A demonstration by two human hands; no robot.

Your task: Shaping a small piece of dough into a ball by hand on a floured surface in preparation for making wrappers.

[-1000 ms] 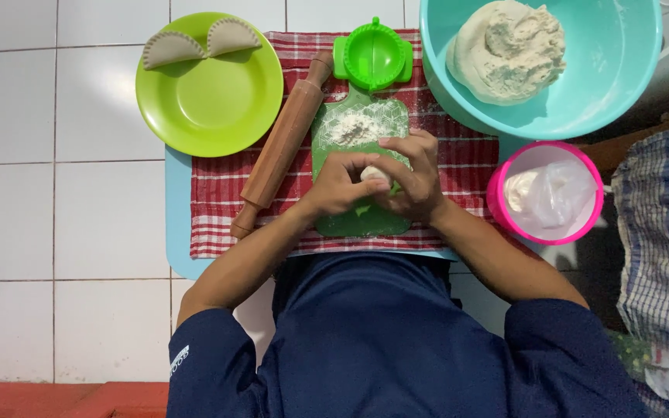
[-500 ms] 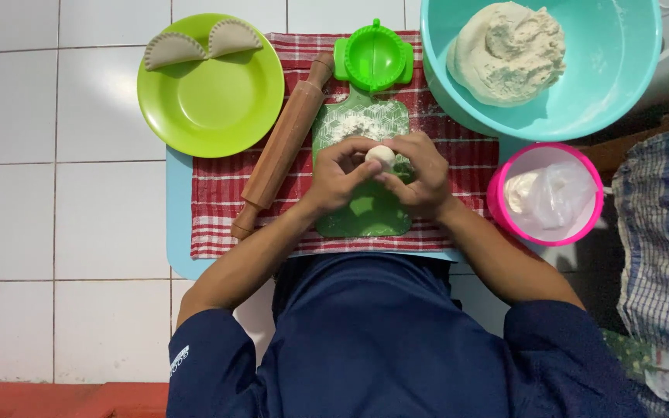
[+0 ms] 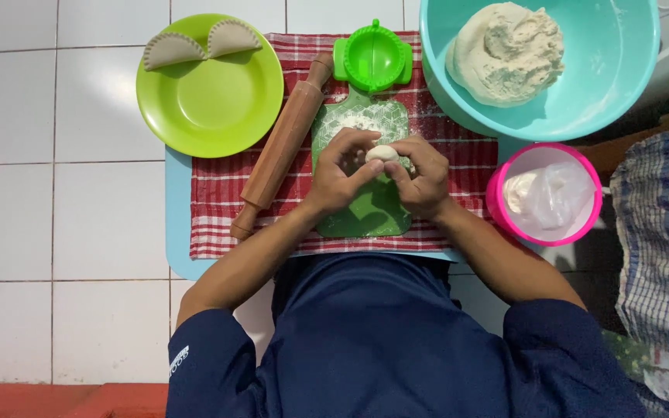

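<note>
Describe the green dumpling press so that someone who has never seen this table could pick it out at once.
Start at the red checked cloth in the middle. Along its far edge, between the top of the wooden rolling pin and the big turquoise bowl of dough, sits the dumpling press. It is the small round bright green mould with a scalloped rim and a centre hinge, unlike the flat green plate further left.

Small pale round dough ball, smooth, pinched between fingertips of both hands, held over floured green plastic cutting board.
</note>
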